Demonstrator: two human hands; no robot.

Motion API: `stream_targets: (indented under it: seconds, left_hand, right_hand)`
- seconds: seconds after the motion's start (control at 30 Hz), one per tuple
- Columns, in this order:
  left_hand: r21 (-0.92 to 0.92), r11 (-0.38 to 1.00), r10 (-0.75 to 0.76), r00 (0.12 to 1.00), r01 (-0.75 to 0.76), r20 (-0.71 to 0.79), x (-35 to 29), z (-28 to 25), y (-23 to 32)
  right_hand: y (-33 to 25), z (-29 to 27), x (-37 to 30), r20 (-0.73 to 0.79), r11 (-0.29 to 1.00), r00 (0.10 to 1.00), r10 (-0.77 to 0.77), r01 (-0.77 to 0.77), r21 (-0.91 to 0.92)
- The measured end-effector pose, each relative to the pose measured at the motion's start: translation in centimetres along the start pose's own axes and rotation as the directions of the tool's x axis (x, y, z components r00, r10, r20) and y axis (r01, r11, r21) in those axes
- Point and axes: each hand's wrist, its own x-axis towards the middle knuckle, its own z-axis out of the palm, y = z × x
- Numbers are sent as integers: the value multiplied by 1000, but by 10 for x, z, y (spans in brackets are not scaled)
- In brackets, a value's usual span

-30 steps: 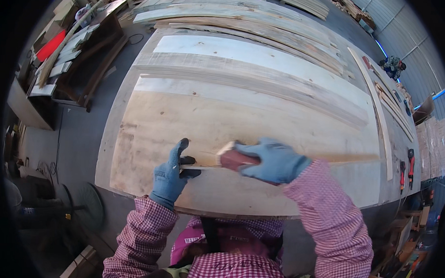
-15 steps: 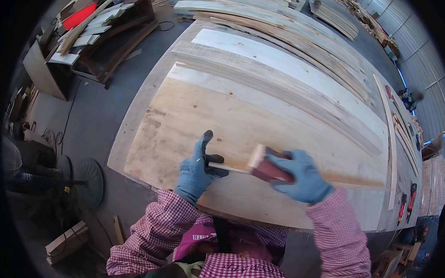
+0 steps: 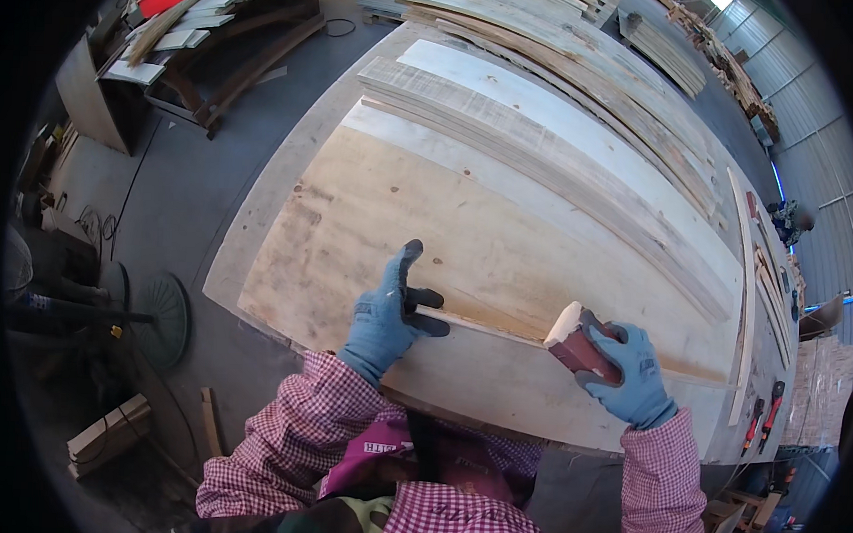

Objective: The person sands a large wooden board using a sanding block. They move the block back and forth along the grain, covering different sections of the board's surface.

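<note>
Gripping dark-red sanding block (image 3: pixel 585 353) in right hand (image 3: pixel 633 372), with pale end jutting out leftward at long edge of pale board (image 3: pixel 512 378). Left hand (image 3: pixel 384 317) at same edge, well left of block, fingers spread; cannot tell if clamped.

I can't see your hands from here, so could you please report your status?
Left hand astride wooden edge. Right hand holding dark red block at that edge. Stacked boards beyond both hands.

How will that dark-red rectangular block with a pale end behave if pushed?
Probably stiff: the block looks straight-edged in the blue-gloved right hand. Flat sides suggest sliding over rolling. Likely light: one hand holds it.
</note>
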Motion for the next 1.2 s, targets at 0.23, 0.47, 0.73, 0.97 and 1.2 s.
stream_targets:
  seconds: [0.23, 0.47, 0.73, 0.97, 1.2]
  left_hand:
    - [64, 998, 2, 998, 2, -61, -4, 0, 2]
    - [-3, 999, 33, 998, -33, -46, -4, 2, -10]
    - [-111, 991, -75, 997, 76, 8, -2, 4, -5]
    - [101, 987, 136, 979, -121, -150, -1, 6, -9]
    - [-607, 753, -302, 953, 253, 21, 2, 1, 9]
  right_hand:
    - [-74, 11, 112, 481, 923, 871, -97, -103, 372]
    - [-56, 8, 123, 613, 870, 779, -129, -208, 447]
    - [-57, -9, 105, 610, 939, 792, -39, -181, 294]
    - [-122, -3, 126, 539, 983, 843, -3, -97, 158]
    - [-53, -31, 93, 670, 954, 719, 184, -294, 54]
